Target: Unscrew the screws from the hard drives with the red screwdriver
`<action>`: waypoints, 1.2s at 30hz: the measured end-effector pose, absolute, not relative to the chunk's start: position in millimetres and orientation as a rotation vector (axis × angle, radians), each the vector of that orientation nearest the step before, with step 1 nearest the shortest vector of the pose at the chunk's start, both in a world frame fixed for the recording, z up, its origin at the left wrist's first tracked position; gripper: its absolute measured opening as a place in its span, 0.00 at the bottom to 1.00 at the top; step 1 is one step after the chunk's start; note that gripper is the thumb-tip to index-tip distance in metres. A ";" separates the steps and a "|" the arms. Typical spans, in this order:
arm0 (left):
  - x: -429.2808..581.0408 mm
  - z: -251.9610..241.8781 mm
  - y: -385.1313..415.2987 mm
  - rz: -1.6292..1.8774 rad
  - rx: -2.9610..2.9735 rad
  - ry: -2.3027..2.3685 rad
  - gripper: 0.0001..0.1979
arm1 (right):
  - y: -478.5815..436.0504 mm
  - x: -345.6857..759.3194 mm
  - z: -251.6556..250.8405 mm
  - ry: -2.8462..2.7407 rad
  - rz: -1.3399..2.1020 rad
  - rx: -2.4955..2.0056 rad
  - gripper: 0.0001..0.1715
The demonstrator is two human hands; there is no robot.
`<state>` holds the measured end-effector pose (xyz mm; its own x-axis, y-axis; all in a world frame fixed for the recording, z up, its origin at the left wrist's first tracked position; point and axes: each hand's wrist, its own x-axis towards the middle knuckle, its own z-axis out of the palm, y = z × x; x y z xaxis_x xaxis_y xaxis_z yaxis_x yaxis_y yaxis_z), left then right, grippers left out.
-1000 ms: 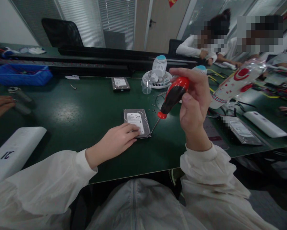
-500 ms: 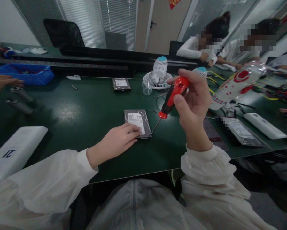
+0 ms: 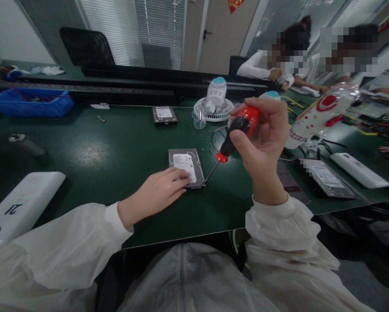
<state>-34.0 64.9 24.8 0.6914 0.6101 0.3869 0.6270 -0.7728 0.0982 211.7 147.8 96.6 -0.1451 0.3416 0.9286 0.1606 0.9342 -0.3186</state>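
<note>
The hard drive (image 3: 193, 160) lies flat on the worktop (image 3: 123, 138), the open left hand (image 3: 158, 188) steadying it. The right hand (image 3: 267, 143) has its grip closed around the screwdriver (image 3: 227, 146), which leans; better to hold it more upright at the corner.

The room is dim and greyish, its light source out of view. Mottled glare (image 3: 92, 154) whitens the green worktop (image 3: 129, 147); below its near edge lies deep shadow. Small print on the drive (image 3: 185, 161) is too soft to read. Wide-angle distortion stretches the sides, and mosaic blocks blot the people (image 3: 257, 64).
</note>
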 end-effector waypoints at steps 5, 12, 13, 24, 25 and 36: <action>-34.0 24.1 65.0 -0.639 -2.854 -1.043 0.12 | 144.5 212.4 97.2 -1.756 0.311 -0.327 0.27; -33.8 24.5 65.2 -0.638 -2.852 -1.034 0.13 | 149.1 212.0 94.2 -1.689 0.163 -0.420 0.30; -33.8 24.5 65.2 -0.643 -2.851 -1.031 0.13 | 150.7 212.2 93.6 -1.682 0.151 -0.417 0.31; -33.5 24.3 65.5 -0.641 -2.848 -1.038 0.12 | 148.8 212.1 96.1 -1.684 0.133 -0.423 0.30; -33.6 24.2 65.6 -0.640 -2.846 -1.037 0.12 | 149.3 212.4 96.0 -1.670 0.132 -0.410 0.29; -34.0 25.2 65.0 -0.637 -2.842 -1.028 0.12 | 150.3 212.8 95.6 -1.683 0.161 -0.422 0.29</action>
<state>-34.0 65.0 25.2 0.6938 0.6010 0.3968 0.6228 -0.7774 0.0885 212.8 150.3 95.6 -0.1021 0.3650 0.9254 0.1825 0.9213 -0.3433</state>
